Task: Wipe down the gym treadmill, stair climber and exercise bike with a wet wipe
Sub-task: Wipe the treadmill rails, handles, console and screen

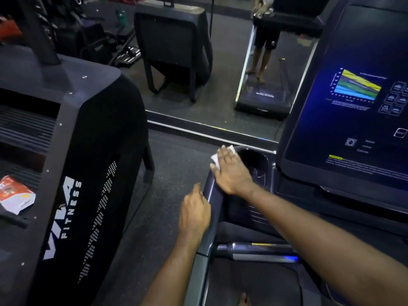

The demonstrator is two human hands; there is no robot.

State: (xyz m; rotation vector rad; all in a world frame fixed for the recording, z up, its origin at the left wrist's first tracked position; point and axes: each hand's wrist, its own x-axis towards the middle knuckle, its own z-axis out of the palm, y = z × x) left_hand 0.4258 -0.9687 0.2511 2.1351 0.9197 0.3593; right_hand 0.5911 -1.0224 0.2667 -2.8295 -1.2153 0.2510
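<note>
A stair climber with white "FITNESS" lettering is standing well to the left of the cup holder, with a strip of dark floor running between them. A red and white packet is lying on one of its steps, farther left of the cup holder. Beyond the cup holder a mirror is reflecting the treadmill belt and a person's legs. Just right of the cup holder the treadmill's screen is glowing with a coloured chart and small icons. Nearer the camera than the cup holder, a grey crossbar is spanning the treadmill frame.

The right arm is reaching forward and leftward across the console, and the right hand is lying palm down just left of the cup holder, on the top end of the treadmill's handrail. Its grip is flat, fingers straight and slightly spread, pressing down rather than closing round anything. The left hand is hanging nearer the camera than the cup holder, against the handrail's outer side, its grip loosely curled and holding nothing.

The wet wipe is lying beneath the right hand's fingers, at the left rim of the cup holder. White edges are showing past the fingertips on the left and at the far side, while the palm is covering the rest.
</note>
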